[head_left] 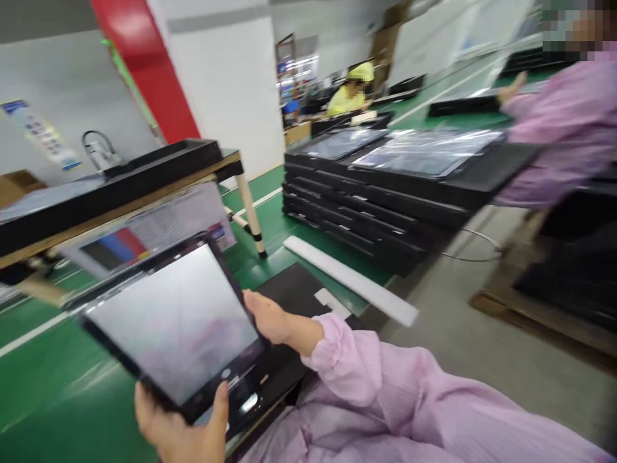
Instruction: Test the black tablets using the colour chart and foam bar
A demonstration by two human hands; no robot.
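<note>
Tilted in front of me is a flat glass panel with a black border and a pale, glossy middle that reflects pink. My left hand grips its lower edge, thumb over the front and fingers partly hidden behind. At the panel's right edge, my right hand is closed on the border, and its fingers behind the panel are hidden. Below and beyond the panel lies a black board with a white patch on it. The picture is blurred by motion.
Stacked black trays bear film-covered panels. A long white strip lies before the stack. On the left, a workbench holds a black tray. A co-worker in pink is at right; another in yellow sits farther back.
</note>
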